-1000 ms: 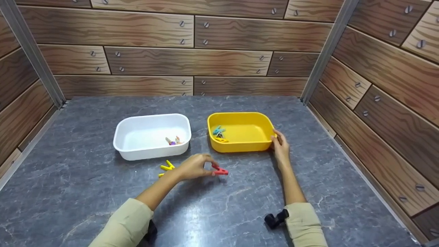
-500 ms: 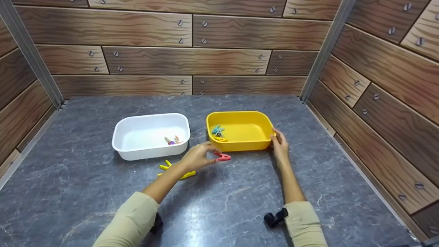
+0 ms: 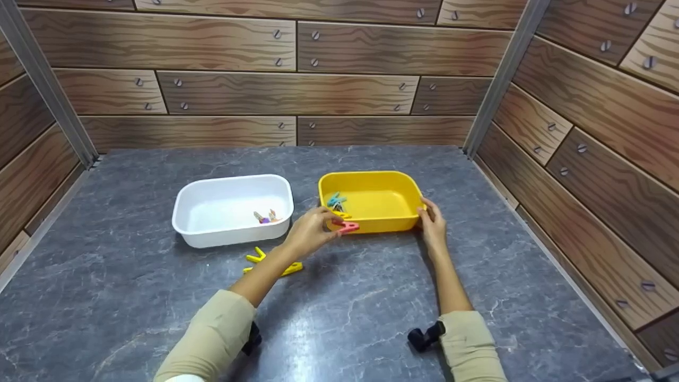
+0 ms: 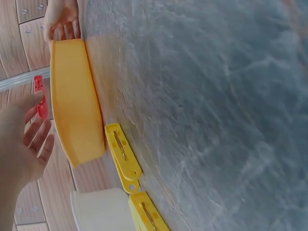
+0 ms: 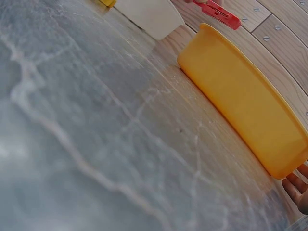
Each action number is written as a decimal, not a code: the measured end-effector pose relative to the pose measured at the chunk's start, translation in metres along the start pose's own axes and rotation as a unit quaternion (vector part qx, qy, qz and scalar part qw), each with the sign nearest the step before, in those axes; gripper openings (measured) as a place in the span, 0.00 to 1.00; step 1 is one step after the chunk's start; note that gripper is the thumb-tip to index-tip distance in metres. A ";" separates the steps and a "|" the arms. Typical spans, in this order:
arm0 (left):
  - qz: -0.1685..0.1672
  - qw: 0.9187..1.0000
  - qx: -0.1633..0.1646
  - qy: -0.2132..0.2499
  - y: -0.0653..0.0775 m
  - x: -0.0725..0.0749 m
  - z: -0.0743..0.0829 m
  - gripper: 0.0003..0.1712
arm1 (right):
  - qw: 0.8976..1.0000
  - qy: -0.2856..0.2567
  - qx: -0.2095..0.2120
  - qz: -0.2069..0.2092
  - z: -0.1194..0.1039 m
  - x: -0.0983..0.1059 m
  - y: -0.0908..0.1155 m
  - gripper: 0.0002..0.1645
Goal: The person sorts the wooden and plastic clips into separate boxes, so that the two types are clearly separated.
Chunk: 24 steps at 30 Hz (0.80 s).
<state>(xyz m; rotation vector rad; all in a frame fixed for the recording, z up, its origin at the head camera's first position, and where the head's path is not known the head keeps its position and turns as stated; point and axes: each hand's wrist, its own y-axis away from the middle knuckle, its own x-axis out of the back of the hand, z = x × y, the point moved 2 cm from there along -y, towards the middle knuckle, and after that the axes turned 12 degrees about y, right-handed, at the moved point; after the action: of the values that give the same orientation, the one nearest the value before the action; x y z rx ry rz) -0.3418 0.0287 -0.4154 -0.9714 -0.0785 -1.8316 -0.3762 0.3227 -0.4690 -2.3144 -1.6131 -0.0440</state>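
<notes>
My left hand point(image 3: 310, 233) pinches a red clothespin point(image 3: 348, 227) between thumb and fingers, above the near left part of the yellow tub's rim. The red clothespin point(image 5: 219, 13) shows over the tub's corner in the right wrist view. My right hand point(image 3: 436, 229) grips the right end of the yellow tub point(image 3: 382, 225), thumb and fingers at its edge. Inside the tub, at the left, lie light-blue clothespins point(image 3: 336, 200) and a yellow one point(image 3: 341, 215). On the table, partly behind my left forearm, are yellow clothespins point(image 4: 124, 151).
Left of the yellow tub stands a white tub point(image 3: 233, 237) holding a few small colourful clips point(image 3: 265, 218). The grey marbled table point(image 3: 360, 329) is enclosed by wood-patterned walls point(image 3: 228, 95) at the back and sides.
My left hand has lifted the red clothespin off the table and carried it away from me to the yellow tub's near edge. The right hand has stayed at the tub's end.
</notes>
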 end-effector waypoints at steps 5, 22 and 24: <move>0.043 0.999 -0.021 -0.021 -0.009 0.000 0.002 0.14 | 1.000 -0.001 -0.002 0.001 -0.001 0.001 0.000 0.22; 0.089 0.993 0.029 -0.066 -0.036 -0.007 -0.007 0.16 | 1.000 -0.026 -0.003 0.003 0.000 0.001 0.001 0.21; 0.092 0.992 0.033 -0.075 -0.039 -0.009 -0.009 0.16 | 1.000 -0.024 -0.006 0.003 0.000 0.001 0.001 0.21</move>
<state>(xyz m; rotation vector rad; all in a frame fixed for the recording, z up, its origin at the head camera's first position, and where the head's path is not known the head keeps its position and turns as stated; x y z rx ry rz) -0.3768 0.0496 -0.4133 -1.0349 -0.1366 -1.5770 -0.3752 0.3233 -0.4694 -2.3458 -1.6341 0.0037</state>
